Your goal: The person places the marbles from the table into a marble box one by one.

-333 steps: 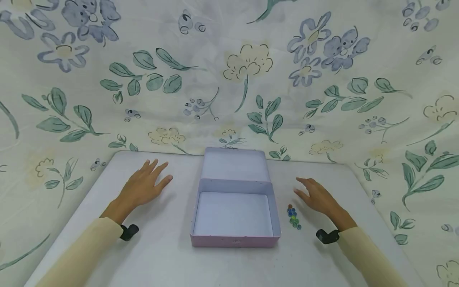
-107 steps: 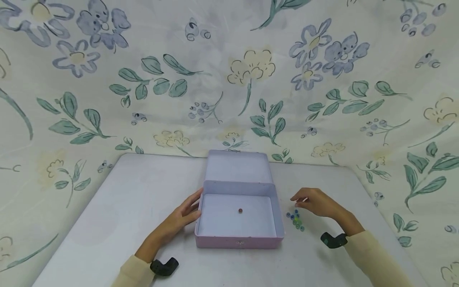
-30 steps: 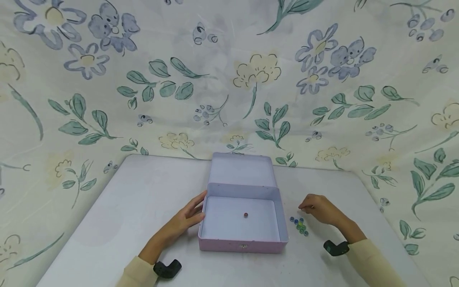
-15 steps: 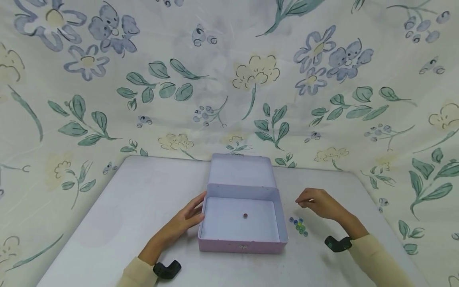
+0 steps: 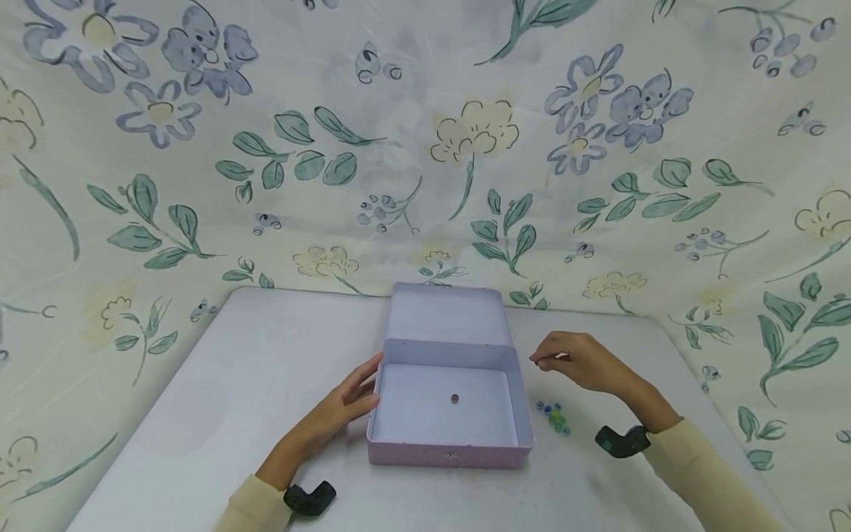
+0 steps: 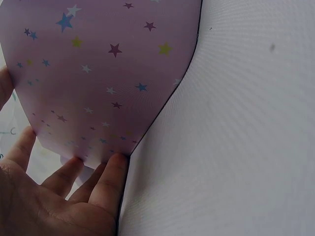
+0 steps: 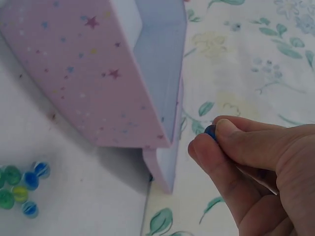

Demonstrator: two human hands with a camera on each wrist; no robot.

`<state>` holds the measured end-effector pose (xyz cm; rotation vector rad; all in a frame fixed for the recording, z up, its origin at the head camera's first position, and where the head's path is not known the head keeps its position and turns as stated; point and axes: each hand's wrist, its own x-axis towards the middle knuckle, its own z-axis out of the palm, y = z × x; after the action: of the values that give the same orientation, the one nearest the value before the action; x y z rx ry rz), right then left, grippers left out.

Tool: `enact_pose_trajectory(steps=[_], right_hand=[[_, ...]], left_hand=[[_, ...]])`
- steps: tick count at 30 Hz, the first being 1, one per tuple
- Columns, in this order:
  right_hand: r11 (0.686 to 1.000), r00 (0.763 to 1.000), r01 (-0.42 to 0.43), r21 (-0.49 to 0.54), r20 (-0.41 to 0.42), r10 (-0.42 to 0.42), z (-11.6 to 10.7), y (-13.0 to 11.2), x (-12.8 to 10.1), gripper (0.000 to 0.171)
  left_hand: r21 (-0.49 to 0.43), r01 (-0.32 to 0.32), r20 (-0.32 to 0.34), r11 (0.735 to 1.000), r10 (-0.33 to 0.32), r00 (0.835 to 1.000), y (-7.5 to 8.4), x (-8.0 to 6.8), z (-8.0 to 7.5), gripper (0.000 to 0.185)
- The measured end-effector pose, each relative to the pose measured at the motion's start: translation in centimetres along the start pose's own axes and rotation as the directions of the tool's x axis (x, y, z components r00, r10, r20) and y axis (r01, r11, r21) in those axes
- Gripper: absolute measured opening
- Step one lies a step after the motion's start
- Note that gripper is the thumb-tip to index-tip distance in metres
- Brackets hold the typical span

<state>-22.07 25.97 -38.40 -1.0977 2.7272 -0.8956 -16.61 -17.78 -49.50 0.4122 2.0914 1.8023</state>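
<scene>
A pink tin box (image 5: pixel 450 456) with small stars on its outside stands with its lid (image 5: pixel 447 314) raised at the back. One reddish-brown marble (image 5: pixel 455 398) lies on its pale floor. My left hand (image 5: pixel 332 414) rests against the box's left wall; in the left wrist view its outstretched fingertips (image 6: pixel 118 160) touch the starred side. Beyond the right wall, my right hand (image 5: pixel 585 360) pinches a dark blue marble (image 7: pixel 211 132) between thumb and fingertips, raised above the table. Several blue, green and yellow marbles (image 5: pixel 557 418) lie clustered below that hand.
The white table (image 5: pixel 279 332) extends on both sides of the box. A floral cloth (image 5: pixel 372 162) hangs behind the table's far edge. Black devices, a left wrist camera (image 5: pixel 310 499) and a right wrist camera (image 5: pixel 621 442), sit on the wrists.
Over the last second my right hand rises from beside the marble cluster and moves toward the box with the blue marble. The reddish-brown marble entered the box earlier. The left hand stays put.
</scene>
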Motion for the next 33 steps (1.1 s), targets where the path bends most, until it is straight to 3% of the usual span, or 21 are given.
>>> enact_pose_trajectory(steps=[21,33], right_hand=[[0.997,0.996,0.07,0.042,0.056,-0.072,1.2,-3.1,4.5,0.019],[0.995,0.99,0.091,0.041,0.1,-0.094,2.8,-3.8,7.2,0.017]], left_hand=[[-0.004,-0.002,0.0,1.0,0.002,1.0,0.1,-0.1,0.1,0.067],[-0.004,-0.009,0.005,1.0,0.009,1.0,0.1,-0.1,0.0,0.067]])
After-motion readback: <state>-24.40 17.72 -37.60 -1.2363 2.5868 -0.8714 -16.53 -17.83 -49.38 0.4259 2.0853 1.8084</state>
